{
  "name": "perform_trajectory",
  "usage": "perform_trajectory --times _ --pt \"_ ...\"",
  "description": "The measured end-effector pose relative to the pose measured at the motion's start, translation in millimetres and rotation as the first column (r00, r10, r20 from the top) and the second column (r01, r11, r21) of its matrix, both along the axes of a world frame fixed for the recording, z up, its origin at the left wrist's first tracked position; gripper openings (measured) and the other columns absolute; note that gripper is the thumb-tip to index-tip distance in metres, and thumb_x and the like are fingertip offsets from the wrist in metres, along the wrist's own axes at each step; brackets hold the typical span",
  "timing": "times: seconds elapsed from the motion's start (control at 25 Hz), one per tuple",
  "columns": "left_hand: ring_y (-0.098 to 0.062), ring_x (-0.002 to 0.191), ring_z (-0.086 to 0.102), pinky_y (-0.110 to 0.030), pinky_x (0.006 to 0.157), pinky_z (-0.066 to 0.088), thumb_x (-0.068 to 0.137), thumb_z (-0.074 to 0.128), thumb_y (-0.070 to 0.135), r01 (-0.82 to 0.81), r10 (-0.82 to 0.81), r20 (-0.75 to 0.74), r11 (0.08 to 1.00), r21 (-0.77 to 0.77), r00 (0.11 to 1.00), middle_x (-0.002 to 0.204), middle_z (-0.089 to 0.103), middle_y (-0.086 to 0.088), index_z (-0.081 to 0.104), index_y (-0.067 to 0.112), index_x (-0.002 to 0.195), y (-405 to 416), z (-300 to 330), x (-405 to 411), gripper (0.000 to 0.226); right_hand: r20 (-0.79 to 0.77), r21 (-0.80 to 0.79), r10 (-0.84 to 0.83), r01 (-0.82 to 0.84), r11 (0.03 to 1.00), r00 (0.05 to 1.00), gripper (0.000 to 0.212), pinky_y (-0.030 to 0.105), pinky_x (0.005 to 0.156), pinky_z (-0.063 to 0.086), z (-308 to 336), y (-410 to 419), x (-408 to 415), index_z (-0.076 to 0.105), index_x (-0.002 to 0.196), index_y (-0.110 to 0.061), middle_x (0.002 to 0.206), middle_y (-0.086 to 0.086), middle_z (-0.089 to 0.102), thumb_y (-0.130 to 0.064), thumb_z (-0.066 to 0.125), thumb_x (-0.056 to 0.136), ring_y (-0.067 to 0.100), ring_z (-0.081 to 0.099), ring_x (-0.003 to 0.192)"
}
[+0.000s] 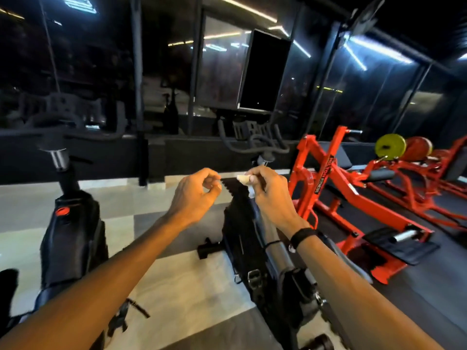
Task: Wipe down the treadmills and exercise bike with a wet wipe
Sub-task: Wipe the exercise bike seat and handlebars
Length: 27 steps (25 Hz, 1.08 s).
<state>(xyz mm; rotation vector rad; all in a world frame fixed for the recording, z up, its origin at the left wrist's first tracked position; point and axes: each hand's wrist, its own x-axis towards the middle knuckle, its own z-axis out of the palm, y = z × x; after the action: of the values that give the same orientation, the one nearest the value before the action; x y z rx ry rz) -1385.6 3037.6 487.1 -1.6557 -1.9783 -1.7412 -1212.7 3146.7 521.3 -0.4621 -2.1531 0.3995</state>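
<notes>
A black exercise bike (246,238) stands right in front of me, its handlebars (255,144) at the far end near the glass wall. Both my hands are raised above its frame. My right hand (267,190) pinches a small folded white wet wipe (243,178) between thumb and fingers. My left hand (195,192) hovers a little to the left of the wipe with its fingers curled; I cannot tell whether it touches the wipe. A second black exercise bike (70,231) stands to the left.
Red weight machines (353,198) with yellow and red plates (390,147) fill the right side on dark rubber flooring. A dark glass wall with a black screen (264,72) runs across the back. Pale floor tiles (141,198) lie between the two bikes.
</notes>
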Motion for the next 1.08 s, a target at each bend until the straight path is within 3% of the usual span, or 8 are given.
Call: perform_trajectory --times 0.12,0.2,0.36,0.52,0.68,0.8,0.88,1.08 --pt "-0.009 0.087 0.067 -0.04 0.086 0.056 0.088 0.073 0.019 -0.014 0.011 -0.079 0.999 -0.044 0.997 0.089 0.07 0.011 0.069 0.023 0.102 37.1 19.8 -16.4 0.015 0.004 -0.063 0.011 -0.011 0.998 1.0 0.011 0.012 0.059 0.038 17.1 37.7 -15.7 0.064 0.099 -0.012 0.074 -0.015 0.057 -0.008 0.054 0.101 0.0 0.056 0.065" --pt "-0.01 0.087 0.067 -0.041 0.086 0.056 0.088 0.073 0.018 -0.035 0.031 -0.109 0.999 -0.035 0.994 0.09 0.07 0.009 0.069 0.021 0.104 62.5 33.4 -35.5 0.016 0.001 -0.073 0.035 -0.035 0.997 0.999 0.011 0.013 0.06 0.042 24.4 61.2 -37.8 0.064 0.101 -0.014 0.079 -0.014 0.06 -0.007 0.055 0.101 0.0 0.059 0.068" --pt "-0.007 0.085 0.066 -0.037 0.084 0.057 0.086 0.069 0.028 -0.038 0.043 -0.11 0.998 0.04 0.993 0.088 0.069 0.012 0.07 0.019 0.103 123.1 54.0 -83.4 0.019 -0.021 -0.042 0.039 -0.04 0.998 0.999 0.011 0.036 0.066 0.055 28.2 114.6 -84.7 0.059 0.109 -0.011 0.089 0.0 0.065 -0.007 0.054 0.101 0.014 0.064 0.076" --pt "-0.006 0.087 0.065 -0.036 0.085 0.056 0.089 0.071 0.019 -0.033 0.036 -0.082 0.999 0.043 0.996 0.089 0.069 0.011 0.069 0.019 0.104 180.1 60.5 -118.0 0.015 0.032 0.062 -0.01 0.008 0.998 0.999 0.021 0.029 0.059 0.041 45.3 171.8 -109.8 0.049 0.099 -0.014 0.076 -0.007 0.052 0.006 0.049 0.093 0.008 0.051 0.065" --pt "-0.006 0.088 0.065 -0.03 0.084 0.055 0.091 0.07 0.017 -0.007 0.01 -0.072 0.999 0.04 0.997 0.091 0.07 0.007 0.069 0.016 0.105 239.4 65.9 -146.5 0.015 -0.029 0.014 -0.049 0.049 0.999 0.998 0.024 0.036 0.069 0.053 49.2 236.6 -138.4 0.056 0.096 -0.014 0.077 -0.009 0.055 0.008 0.046 0.093 0.013 0.056 0.072" --pt "-0.003 0.088 0.064 -0.031 0.083 0.056 0.091 0.07 0.018 0.008 -0.007 -0.041 1.0 0.017 0.999 0.091 0.068 0.011 0.07 0.017 0.106 278.2 59.9 -156.9 0.014 -0.051 -0.025 -0.074 0.073 0.997 0.996 0.017 0.022 0.075 0.05 37.8 270.9 -154.6 0.06 0.101 -0.015 0.089 -0.004 0.06 -0.001 0.05 0.098 0.01 0.059 0.079" --pt "-0.003 0.088 0.064 -0.033 0.083 0.057 0.091 0.07 0.018 0.02 -0.02 -0.035 1.0 -0.01 0.999 0.09 0.067 0.013 0.069 0.019 0.106 307.2 48.8 -164.2 0.015 -0.019 -0.056 -0.101 0.1 0.993 0.995 0.014 0.009 0.071 0.045 33.8 294.3 -165.8 0.061 0.106 -0.014 0.097 -0.002 0.062 -0.004 0.057 0.097 0.011 0.061 0.084" --pt "-0.005 0.087 0.064 -0.035 0.083 0.057 0.091 0.071 0.017 0.009 -0.012 -0.046 0.998 -0.062 0.999 0.089 0.068 0.011 0.069 0.019 0.105 371.9 31.6 -193.5 0.015 -0.029 -0.056 -0.079 0.077 0.995 0.996 0.019 0.005 0.07 0.041 29.2 357.3 -204.0 0.062 0.109 -0.013 0.094 -0.011 0.056 -0.012 0.071 0.092 -0.003 0.053 0.078"
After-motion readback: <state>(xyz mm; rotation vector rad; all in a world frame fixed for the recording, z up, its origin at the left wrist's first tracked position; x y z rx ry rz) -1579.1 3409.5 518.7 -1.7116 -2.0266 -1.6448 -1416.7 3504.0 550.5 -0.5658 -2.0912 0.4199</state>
